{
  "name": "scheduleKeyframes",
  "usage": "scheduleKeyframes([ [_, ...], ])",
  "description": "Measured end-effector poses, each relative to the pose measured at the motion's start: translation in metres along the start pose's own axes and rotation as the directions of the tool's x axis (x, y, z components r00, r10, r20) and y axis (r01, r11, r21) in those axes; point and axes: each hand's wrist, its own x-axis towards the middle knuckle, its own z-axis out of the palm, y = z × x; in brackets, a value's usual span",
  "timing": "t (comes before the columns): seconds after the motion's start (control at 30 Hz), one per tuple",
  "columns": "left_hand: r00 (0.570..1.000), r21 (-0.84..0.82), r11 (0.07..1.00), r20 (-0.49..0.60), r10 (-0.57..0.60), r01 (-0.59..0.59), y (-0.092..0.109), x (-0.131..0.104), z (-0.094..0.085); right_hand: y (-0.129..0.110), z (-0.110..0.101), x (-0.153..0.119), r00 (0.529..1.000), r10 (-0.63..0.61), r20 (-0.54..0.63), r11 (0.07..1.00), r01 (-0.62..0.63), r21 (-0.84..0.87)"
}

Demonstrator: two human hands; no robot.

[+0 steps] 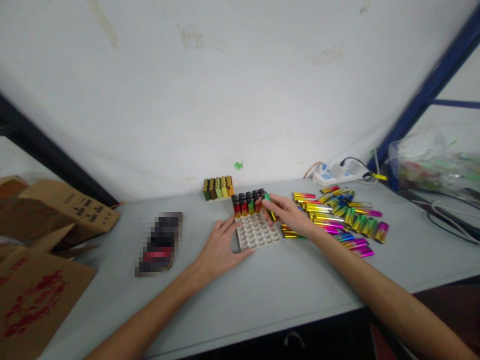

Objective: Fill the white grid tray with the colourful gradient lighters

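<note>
A white tray (258,237) with rows of small round-edged pockets lies on the table. Its far rows hold several upright lighters (247,205) with black tops and red or green bodies. My left hand (221,245) grips the tray's left side, thumb along the near edge and fingers at the left edge. Over the tray's far right corner, my right hand (285,212) pinches a shiny green-and-gold lighter case (268,206), tilted; whether a lighter is inside cannot be seen. Right of the tray lies a loose pile of metallic lighter cases (322,215) in gold, magenta, blue and green.
A block of yellow and green lighters (218,188) stands near the wall. A pixelated dark object (159,245) lies at left, beside cardboard boxes (41,295). A power strip (339,174) with cables sits at back right, near a clear plastic bag (431,160).
</note>
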Motion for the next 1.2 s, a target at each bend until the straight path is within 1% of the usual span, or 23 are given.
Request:
scheduleKeyframes([
  [0.1, 1.0, -0.002, 1.0, 0.009, -0.005, 0.005, -0.001, 0.0, 0.001, 0.008, 0.004, 0.003, 1.0, -0.005, 0.004, 0.997, 0.004, 0.078],
  [0.17, 1.0, -0.009, 1.0, 0.012, -0.011, 0.011, -0.001, 0.0, 0.001, 0.013, 0.006, 0.005, 1.0, 0.021, -0.006, 0.991, -0.02, 0.132],
  [0.27, 1.0, -0.016, 1.0, 0.005, -0.008, 0.008, 0.0, 0.0, 0.0, 0.016, 0.009, 0.006, 0.998, 0.06, -0.02, 0.99, -0.057, 0.132],
  [0.4, 1.0, -0.023, 1.0, -0.007, 0.007, -0.007, 0.002, 0.0, -0.002, 0.015, 0.012, 0.005, 0.997, 0.057, -0.057, 0.998, -0.055, 0.035],
  [0.57, 1.0, -0.015, 1.0, 0.0, 0.012, -0.012, 0.002, 0.0, -0.002, 0.019, 0.015, 0.004, 0.978, -0.006, -0.207, 0.972, -0.043, -0.232],
  [0.67, 1.0, -0.008, 1.0, -0.006, 0.015, -0.015, 0.001, -0.001, -0.001, 0.022, 0.016, 0.004, 0.962, -0.03, -0.27, 0.943, -0.062, -0.326],
  [0.83, 1.0, -0.003, 1.0, -0.006, 0.013, -0.013, 0.0, 0.0, -0.001, 0.024, 0.017, 0.004, 0.932, -0.004, -0.363, 0.918, -0.141, -0.371],
  [1.0, 1.0, 0.005, 1.0, -0.001, 0.014, -0.014, -0.002, 0.0, 0.0, 0.026, 0.016, 0.006, 0.927, 0.011, -0.375, 0.913, -0.163, -0.374],
  [1.07, 1.0, 0.009, 1.0, -0.004, 0.018, -0.018, -0.003, -0.001, 0.001, 0.025, 0.015, 0.006, 0.931, -0.009, -0.365, 0.914, -0.14, -0.38],
  [1.2, 1.0, 0.015, 1.0, 0.001, 0.012, -0.012, -0.003, 0.0, 0.001, 0.02, 0.01, 0.005, 0.943, -0.099, -0.318, 0.926, -0.031, -0.377],
])
